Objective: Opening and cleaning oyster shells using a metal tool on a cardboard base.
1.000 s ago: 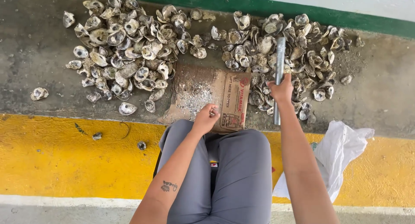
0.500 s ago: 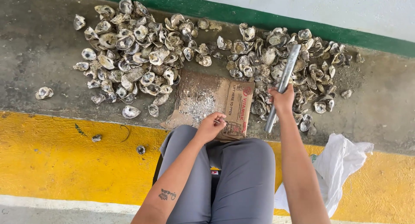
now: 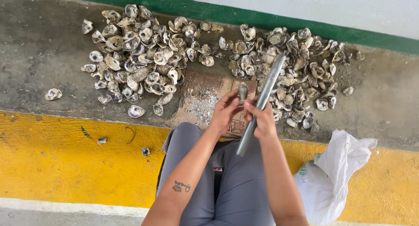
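Over the flattened cardboard on the concrete floor, both hands are meeting at a single oyster shell. The left hand is pinching the shell's lower edge with its fingertips, holding it upright above the cardboard. The right hand is gripping a grey metal pipe while its fingertips are also touching the shell. Shell heaps are lying on the left and right. A white bag is resting on the yellow stripe.

An outdoor shellfish work spot: oyster shells heaped on a concrete floor with a yellow-painted kerb.
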